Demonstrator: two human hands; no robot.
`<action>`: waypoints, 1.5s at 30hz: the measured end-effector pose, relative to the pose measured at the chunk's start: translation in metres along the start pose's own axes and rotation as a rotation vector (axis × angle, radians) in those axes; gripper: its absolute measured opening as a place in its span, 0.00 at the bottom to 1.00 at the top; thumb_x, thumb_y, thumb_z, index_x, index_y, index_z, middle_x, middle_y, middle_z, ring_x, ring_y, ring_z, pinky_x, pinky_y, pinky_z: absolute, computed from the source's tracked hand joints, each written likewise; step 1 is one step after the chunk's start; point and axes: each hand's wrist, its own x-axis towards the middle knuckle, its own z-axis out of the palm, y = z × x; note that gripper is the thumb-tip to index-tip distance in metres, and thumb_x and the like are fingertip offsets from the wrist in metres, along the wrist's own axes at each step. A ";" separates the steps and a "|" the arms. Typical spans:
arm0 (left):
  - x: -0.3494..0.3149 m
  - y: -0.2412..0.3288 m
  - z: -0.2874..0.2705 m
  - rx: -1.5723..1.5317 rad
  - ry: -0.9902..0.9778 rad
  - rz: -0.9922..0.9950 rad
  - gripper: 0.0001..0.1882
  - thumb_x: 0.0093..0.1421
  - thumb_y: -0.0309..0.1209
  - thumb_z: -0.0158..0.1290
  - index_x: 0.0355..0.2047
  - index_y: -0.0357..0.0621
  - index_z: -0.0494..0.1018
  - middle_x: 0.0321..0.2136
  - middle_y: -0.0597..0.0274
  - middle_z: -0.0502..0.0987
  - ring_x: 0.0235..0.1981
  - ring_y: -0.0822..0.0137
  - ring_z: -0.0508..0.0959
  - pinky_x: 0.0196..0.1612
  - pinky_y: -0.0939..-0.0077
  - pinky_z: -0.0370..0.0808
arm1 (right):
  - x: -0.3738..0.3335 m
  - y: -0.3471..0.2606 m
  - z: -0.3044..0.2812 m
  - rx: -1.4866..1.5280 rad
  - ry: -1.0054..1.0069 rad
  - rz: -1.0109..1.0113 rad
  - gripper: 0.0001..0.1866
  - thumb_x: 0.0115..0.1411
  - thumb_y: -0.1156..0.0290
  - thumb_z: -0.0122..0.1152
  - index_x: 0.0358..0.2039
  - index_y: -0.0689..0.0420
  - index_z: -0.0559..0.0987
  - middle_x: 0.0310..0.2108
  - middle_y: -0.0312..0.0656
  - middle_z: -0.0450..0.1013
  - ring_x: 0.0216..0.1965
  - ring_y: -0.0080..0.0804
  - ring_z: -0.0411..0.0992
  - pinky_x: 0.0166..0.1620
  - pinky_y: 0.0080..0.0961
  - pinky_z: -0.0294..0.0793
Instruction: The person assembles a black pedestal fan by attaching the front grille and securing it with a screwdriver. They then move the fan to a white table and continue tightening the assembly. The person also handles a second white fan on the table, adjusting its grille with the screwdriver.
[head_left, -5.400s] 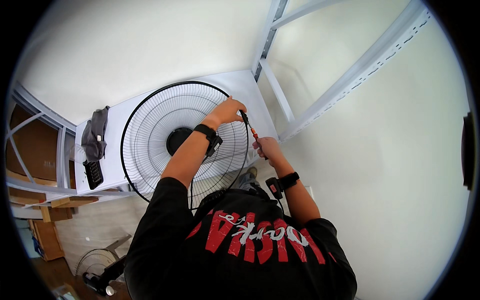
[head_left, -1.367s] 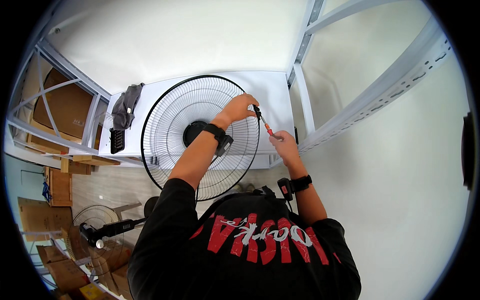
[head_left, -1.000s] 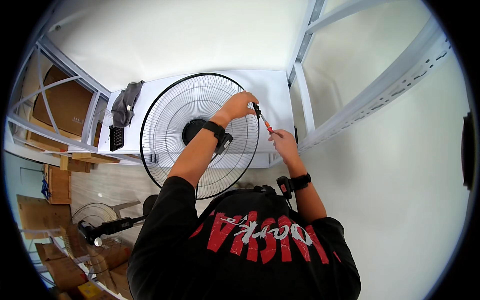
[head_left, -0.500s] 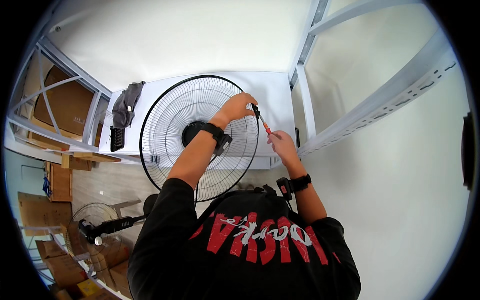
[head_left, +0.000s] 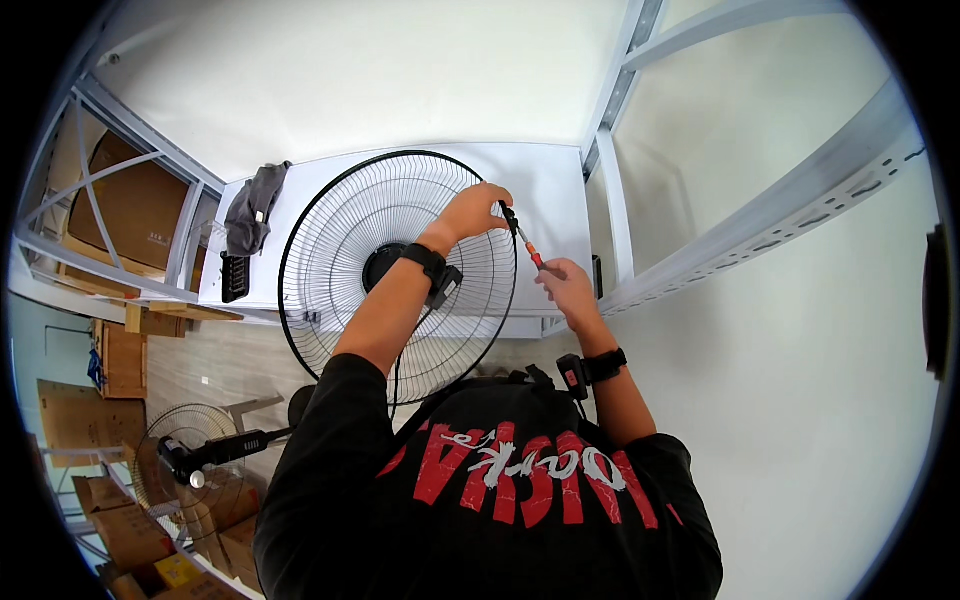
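Observation:
A large round black wire fan grille [head_left: 335, 215] with a dark centre disc stands over the white table. My left hand [head_left: 474, 214] is closed on its right rim, fingers pinching beside a small black clip [head_left: 510, 218]. In my right hand [head_left: 571, 291] is a screwdriver [head_left: 535, 256] with a red and black handle. Its shaft slants up and left, and its tip meets the clip at the rim. Whether the tip sits in a screw is too small to tell.
A grey cloth [head_left: 256, 208] and a black slotted tray [head_left: 235, 278] lie on the white table [head_left: 552, 190], left of the grille. Metal rack posts [head_left: 618, 205] rise on the right. Behind on the left are a second fan [head_left: 205, 460] and cardboard boxes [head_left: 90, 422].
Almost nothing differs. My hands keep their places at the rim, with the screwdriver still against the clip; the view has shifted very slightly.

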 end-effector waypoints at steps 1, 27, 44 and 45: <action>0.001 0.001 -0.001 0.001 -0.010 -0.013 0.18 0.45 0.30 0.66 0.38 0.43 0.76 0.40 0.58 0.78 0.45 0.54 0.75 0.48 0.65 0.72 | -0.001 0.003 0.002 -0.029 0.031 -0.104 0.08 0.59 0.71 0.57 0.34 0.62 0.73 0.26 0.38 0.72 0.17 0.21 0.64 0.20 0.18 0.63; -0.004 -0.002 -0.004 -0.009 0.029 0.017 0.18 0.44 0.30 0.66 0.37 0.43 0.75 0.38 0.56 0.78 0.43 0.53 0.76 0.47 0.64 0.72 | 0.008 -0.002 0.005 -0.037 -0.015 0.071 0.12 0.57 0.72 0.58 0.39 0.64 0.74 0.26 0.44 0.75 0.17 0.20 0.64 0.19 0.19 0.61; -0.007 -0.006 -0.007 -0.016 -0.002 -0.001 0.18 0.45 0.30 0.66 0.38 0.43 0.76 0.39 0.56 0.78 0.45 0.54 0.75 0.49 0.65 0.72 | 0.002 0.005 0.015 -0.070 0.073 -0.048 0.12 0.61 0.65 0.54 0.37 0.62 0.75 0.24 0.39 0.70 0.18 0.21 0.64 0.20 0.19 0.61; -0.008 -0.007 -0.006 -0.018 -0.001 0.005 0.18 0.45 0.30 0.66 0.38 0.43 0.76 0.39 0.56 0.78 0.44 0.54 0.75 0.49 0.65 0.72 | 0.001 0.001 0.016 -0.019 0.052 0.025 0.12 0.61 0.65 0.54 0.37 0.62 0.75 0.24 0.38 0.70 0.18 0.21 0.65 0.20 0.19 0.61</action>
